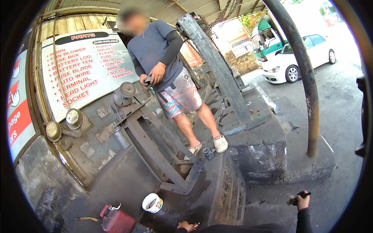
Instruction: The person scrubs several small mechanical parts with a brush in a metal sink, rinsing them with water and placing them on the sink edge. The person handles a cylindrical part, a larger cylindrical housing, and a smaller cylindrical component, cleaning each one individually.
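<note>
Low in the picture, my left hand (185, 226) is closed around a small copper-and-dark cylindrical part (195, 225); the fingers hide much of it. Out to the right, my right hand (302, 202) grips a short black-handled brush (292, 200) with a tan, bristly-looking end. A white plastic tub (152, 203) with dark contents stands on the blackened ledge, beyond my left hand. Left of the tub lies a red jerrycan (116, 221) with a yellowish spout.
A metal stand (155, 151) carries a round machine part. Behind it a person (161, 58) holds a small dark object. A dark part (209, 153) sits near their feet. A slanted pole (303, 77), concrete step (256, 163) and parked white car (297, 58) are to the right.
</note>
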### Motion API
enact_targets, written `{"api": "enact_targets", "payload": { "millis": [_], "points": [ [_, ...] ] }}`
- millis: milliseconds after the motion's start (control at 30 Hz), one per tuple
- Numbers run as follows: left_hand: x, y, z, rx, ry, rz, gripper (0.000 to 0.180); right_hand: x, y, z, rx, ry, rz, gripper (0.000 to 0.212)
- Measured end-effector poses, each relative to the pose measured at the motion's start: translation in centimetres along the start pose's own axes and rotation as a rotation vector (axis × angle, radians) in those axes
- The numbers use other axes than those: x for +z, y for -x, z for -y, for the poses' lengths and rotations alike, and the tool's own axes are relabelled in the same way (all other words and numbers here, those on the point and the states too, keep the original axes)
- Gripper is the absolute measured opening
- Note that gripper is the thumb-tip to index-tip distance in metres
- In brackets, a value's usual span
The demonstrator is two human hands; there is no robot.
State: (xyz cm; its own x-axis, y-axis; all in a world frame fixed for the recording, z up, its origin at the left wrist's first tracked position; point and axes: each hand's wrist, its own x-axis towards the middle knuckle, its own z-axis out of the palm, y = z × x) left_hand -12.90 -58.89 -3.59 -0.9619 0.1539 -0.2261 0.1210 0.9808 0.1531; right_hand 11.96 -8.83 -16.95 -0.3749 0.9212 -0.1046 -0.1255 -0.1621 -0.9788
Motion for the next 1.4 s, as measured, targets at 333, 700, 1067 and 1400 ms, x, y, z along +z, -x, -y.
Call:
{"api": "enact_targets", "payload": {
  "millis": [333, 700, 1067, 1400],
  "points": [
    [14.0, -17.8, 22.7, 0.008, -0.001, -0.175, 0.045, 23.2, 6.2, 35.8, -1.340, 0.048, 1.129, 0.079],
    [15.3, -18.7, 24.2, 0.320, -0.143, -0.275, 0.031, 16.3, -0.4, 12.0, -1.005, 0.947, 0.961, 0.033],
    [16.5, -21.9, 25.7, 0.147, -0.143, -0.091, 0.040, 11.9, 2.5, 7.6, -0.520, 0.656, 0.519, 0.023],
    [16.2, -23.6, 24.1, -0.013, -0.084, -0.090, 0.052, 14.1, -0.2, 8.4, -0.518, 0.620, 0.392, 0.021]
  ]
}}
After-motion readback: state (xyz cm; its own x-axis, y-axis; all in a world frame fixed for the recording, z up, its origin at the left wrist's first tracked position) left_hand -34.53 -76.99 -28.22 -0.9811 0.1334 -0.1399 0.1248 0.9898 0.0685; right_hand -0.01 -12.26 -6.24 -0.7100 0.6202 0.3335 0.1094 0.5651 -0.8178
